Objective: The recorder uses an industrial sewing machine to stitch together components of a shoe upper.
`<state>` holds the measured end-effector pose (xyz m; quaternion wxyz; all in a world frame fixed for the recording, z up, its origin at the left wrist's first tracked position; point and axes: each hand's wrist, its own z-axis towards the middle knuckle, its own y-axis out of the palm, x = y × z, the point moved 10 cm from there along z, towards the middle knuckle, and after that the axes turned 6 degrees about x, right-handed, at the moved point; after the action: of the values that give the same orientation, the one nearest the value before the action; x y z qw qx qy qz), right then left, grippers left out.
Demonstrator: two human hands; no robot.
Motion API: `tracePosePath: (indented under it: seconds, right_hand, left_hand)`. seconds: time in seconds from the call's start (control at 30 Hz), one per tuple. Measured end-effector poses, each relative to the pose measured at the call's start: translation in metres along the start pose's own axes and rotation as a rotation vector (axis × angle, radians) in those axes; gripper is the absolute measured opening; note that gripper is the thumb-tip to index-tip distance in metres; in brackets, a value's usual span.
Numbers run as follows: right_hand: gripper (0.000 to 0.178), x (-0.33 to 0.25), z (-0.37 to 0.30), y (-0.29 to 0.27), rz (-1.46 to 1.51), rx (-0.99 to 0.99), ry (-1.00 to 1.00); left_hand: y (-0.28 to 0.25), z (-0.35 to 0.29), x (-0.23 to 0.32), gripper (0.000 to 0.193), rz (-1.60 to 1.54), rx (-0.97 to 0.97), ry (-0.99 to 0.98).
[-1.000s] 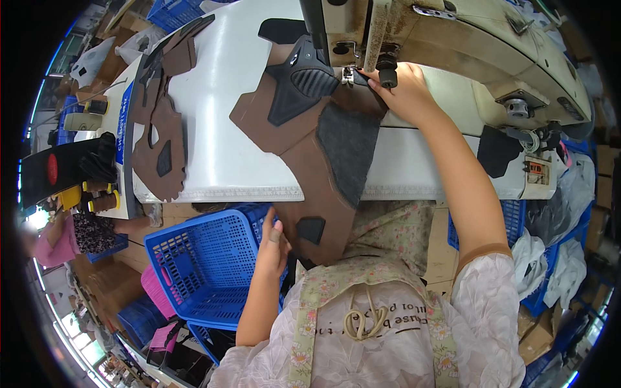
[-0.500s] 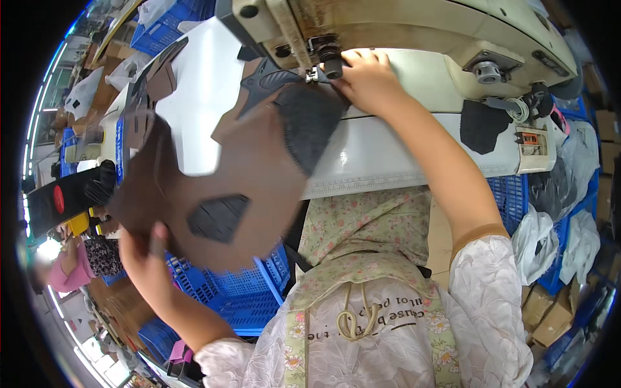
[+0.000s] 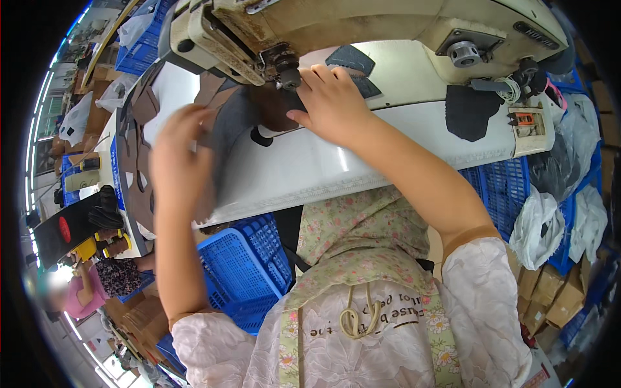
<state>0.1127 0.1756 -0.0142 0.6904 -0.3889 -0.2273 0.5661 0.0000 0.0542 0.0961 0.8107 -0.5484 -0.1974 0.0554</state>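
Observation:
A cream sewing machine [image 3: 362, 29] reaches across the top, its head above a white work table [image 3: 310, 161]. Beneath the needle area lies a dark brown leather-like piece [image 3: 273, 107], continuing leftward into a curved grey face [image 3: 231, 123]. My right hand [image 3: 333, 103] lies beside the needle, fingers apart and thumb at the brown piece's edge. Further left, my left hand [image 3: 183, 152] is smeared by motion in front of the pieces, so its grip is unclear. Small dark cut pieces [image 3: 351, 59] rest on the machine bed beyond my right hand.
Brown cut pieces [image 3: 137, 161] line the table's left side. A black piece [image 3: 473, 113] lies at the right, near coiled pale cord [image 3: 510, 90]. Below the table stands a blue crate [image 3: 239, 258]; white bags [image 3: 538, 229] hang at right. Another person [image 3: 84, 291] sits far left.
The large brown piece has swung from my left side up toward the needle area, its grey face now showing. My left hand has moved up and right; my right hand has shifted slightly left.

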Motion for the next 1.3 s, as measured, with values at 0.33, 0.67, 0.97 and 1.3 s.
tracePosePath:
  seconds: [0.33, 0.67, 0.97, 1.3]
  right_hand:
    - [0.049, -0.008, 0.015, 0.011, 0.160, -0.429, -0.247]
    - [0.032, -0.010, 0.003, 0.003, 0.137, -0.048, -0.358]
    - [0.029, 0.004, 0.006, -0.002, 0.155, -0.002, -0.420]
    - [0.030, 0.017, 0.010, 0.007, 0.222, -0.064, -0.357]
  left_hand:
    - [0.135, -0.010, 0.054, 0.048, 0.865, -0.260, 0.393]
    - [0.122, -0.007, 0.051, 0.054, 0.462, -0.131, 0.350]
    - [0.112, -0.009, 0.035, 0.054, 0.233, -0.078, 0.303]
    - [0.114, -0.010, 0.028, 0.054, 0.168, -0.058, 0.284]
